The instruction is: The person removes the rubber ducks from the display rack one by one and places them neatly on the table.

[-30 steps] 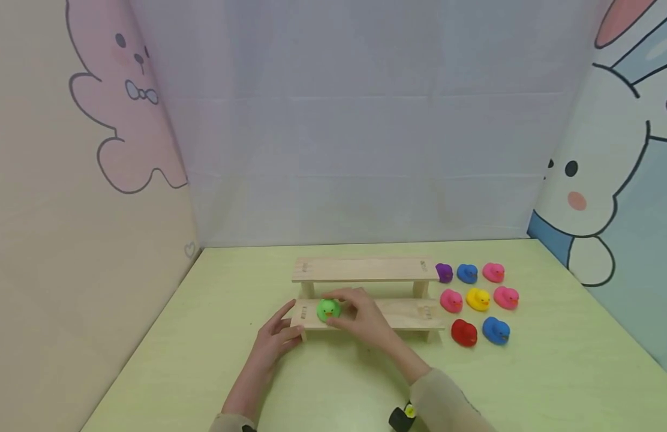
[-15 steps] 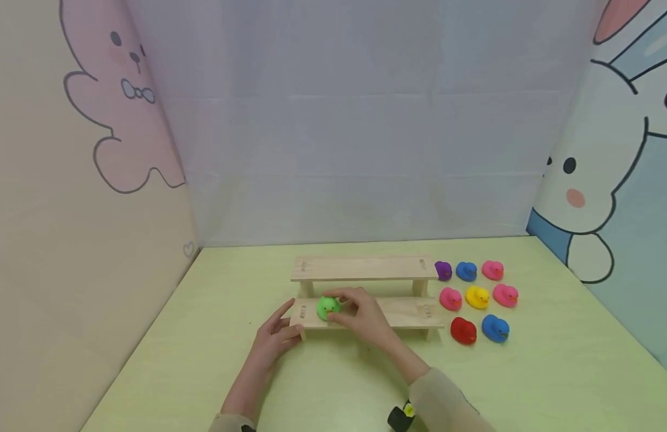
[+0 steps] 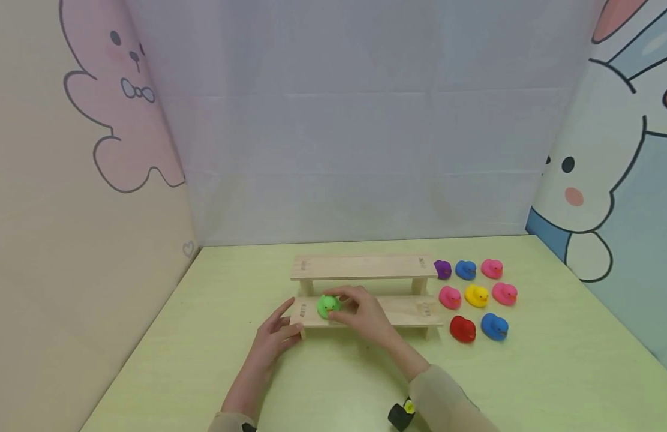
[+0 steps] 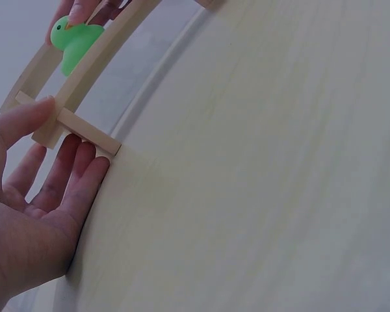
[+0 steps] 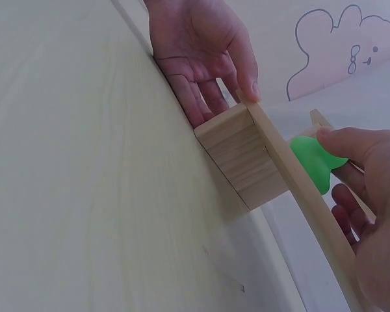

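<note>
A green rubber duck (image 3: 327, 306) sits near the left end of the lower board of a two-step wooden shelf (image 3: 403, 309). My right hand (image 3: 363, 315) pinches this duck from its right side, thumb in front and fingers behind. At the shelf's left end, my left hand (image 3: 276, 336) grips the lower step. In the left wrist view, the left thumb (image 4: 32, 120) lies against the board, and the other fingers are at the supporting leg (image 4: 91, 132). The right wrist view shows the right thumb (image 5: 351, 142) on the duck, just above the board.
Several rubber ducks stand in loose rows right of the shelf, including a red one (image 3: 463, 329), a yellow one (image 3: 476, 296) and a purple one (image 3: 444, 269) partly behind the upper board (image 3: 366, 266). A small black object (image 3: 400, 416) lies by the right sleeve (image 3: 447, 399).
</note>
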Available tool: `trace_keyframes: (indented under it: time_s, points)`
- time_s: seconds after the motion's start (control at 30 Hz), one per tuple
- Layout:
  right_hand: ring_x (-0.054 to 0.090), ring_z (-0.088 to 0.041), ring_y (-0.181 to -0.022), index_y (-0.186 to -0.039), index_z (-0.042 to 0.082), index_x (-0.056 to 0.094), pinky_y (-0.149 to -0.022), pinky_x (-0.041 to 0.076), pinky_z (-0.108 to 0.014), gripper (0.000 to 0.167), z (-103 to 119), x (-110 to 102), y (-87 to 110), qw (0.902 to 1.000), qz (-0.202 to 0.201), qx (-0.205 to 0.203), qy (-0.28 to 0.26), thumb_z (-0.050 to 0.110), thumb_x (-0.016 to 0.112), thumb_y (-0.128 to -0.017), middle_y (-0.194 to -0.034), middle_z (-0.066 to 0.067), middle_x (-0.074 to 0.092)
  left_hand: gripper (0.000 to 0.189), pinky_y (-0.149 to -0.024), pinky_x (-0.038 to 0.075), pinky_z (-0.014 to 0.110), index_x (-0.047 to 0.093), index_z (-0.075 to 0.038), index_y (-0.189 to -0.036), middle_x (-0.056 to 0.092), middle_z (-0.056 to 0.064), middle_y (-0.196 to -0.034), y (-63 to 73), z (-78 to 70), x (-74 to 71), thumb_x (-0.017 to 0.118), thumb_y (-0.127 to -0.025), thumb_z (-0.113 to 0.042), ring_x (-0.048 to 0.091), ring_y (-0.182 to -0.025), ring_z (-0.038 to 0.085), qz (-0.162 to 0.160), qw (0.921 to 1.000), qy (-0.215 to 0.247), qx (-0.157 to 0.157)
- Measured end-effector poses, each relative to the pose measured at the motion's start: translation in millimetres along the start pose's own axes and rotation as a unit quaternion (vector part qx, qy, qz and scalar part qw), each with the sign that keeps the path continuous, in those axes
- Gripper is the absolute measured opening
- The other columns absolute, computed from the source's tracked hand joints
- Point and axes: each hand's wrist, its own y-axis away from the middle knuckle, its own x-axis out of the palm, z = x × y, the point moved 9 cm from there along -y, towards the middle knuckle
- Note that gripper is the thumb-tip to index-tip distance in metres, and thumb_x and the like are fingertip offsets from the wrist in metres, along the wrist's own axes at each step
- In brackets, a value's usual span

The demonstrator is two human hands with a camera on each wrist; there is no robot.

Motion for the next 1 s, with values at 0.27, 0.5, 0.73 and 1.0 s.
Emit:
trace_keyframes:
  time_s: [0.27,0.5,0.73,1.0]
  points:
    - [0.054,-0.018,-0.095,-0.122,0.018,0.068,-0.075,0.05,-0.032,0.037,-0.8,-1.3,-0.2,0.9999,0.004,0.009,-0.011,0.02,0.077,-0.086,-0.106,0.008,0.063,0.066,-0.089,0.052,0.039,0.04,-0.013,-0.15,0.056,0.018,-0.12,-0.1,-0.9,1.0,0.069,-0.091,-0.011,0.061,-0.103,0.027,0.002,1.0,-0.003,-0.001]
    - [0.055,-0.016,-0.095,-0.123,0.016,0.068,-0.075,0.05,-0.031,0.038,-2.9,-1.3,-1.2,0.9998,0.004,0.009,-0.02,0.019,0.077,-0.086,-0.109,0.008,0.064,0.066,-0.087,0.053,0.038,0.041,-0.013,-0.149,0.057,0.018,-0.119,-1.3,-1.6,0.5,0.07,-0.09,-0.011,0.061,-0.103,0.027,0.0,1.0,-0.002,0.001]
    - [0.059,-0.016,-0.093,-0.123,0.012,0.067,-0.076,0.052,-0.032,0.038,-4.7,-0.6,-2.0,0.9988,0.006,0.022,-0.044,0.018,0.076,-0.086,-0.108,0.007,0.065,0.065,-0.087,0.053,0.037,0.041,-0.013,-0.149,0.057,0.018,-0.118,-1.2,-0.5,-0.3,0.069,-0.091,-0.01,0.062,-0.101,0.026,0.002,1.0,0.0,0.004]
    - [0.059,-0.023,-0.097,-0.123,0.013,0.067,-0.08,0.051,-0.037,0.037,3.5,-9.2,2.0,0.9984,-0.001,0.026,-0.05,0.019,0.075,-0.087,-0.11,0.002,0.066,0.065,-0.087,0.053,0.037,0.042,-0.012,-0.149,0.057,0.019,-0.117,-0.6,0.5,-0.9,0.069,-0.09,-0.008,0.062,-0.1,0.024,0.001,1.0,0.005,0.003]
